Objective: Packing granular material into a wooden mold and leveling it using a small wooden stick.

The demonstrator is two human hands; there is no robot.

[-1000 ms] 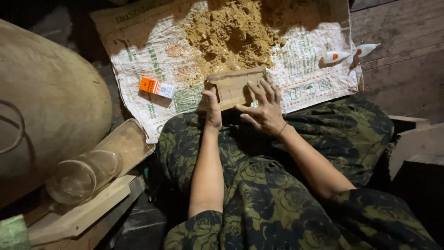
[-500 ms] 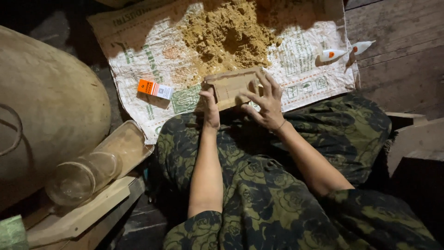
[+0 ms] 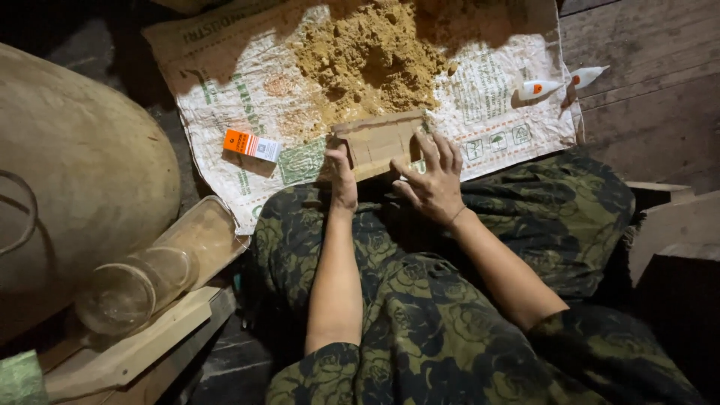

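A small rectangular wooden block made of joined strips rests at the near edge of a white woven sack spread on the floor. My left hand grips its left end, thumb on top. My right hand lies over its right end with the fingers spread on the wood. A heap of yellow-brown sawdust sits on the sack just beyond the block. My lap in dark green patterned cloth is below both arms.
An orange and white small box lies on the sack to the left. Two white glue bottles with orange caps lie at the sack's right edge. A large tan rounded form, a glass jar and wooden pieces are on the left. Wooden boards lie right.
The block has been tilted and shifted slightly on the sack. My right hand's fingers slid along its right end. My left hand kept its hold.
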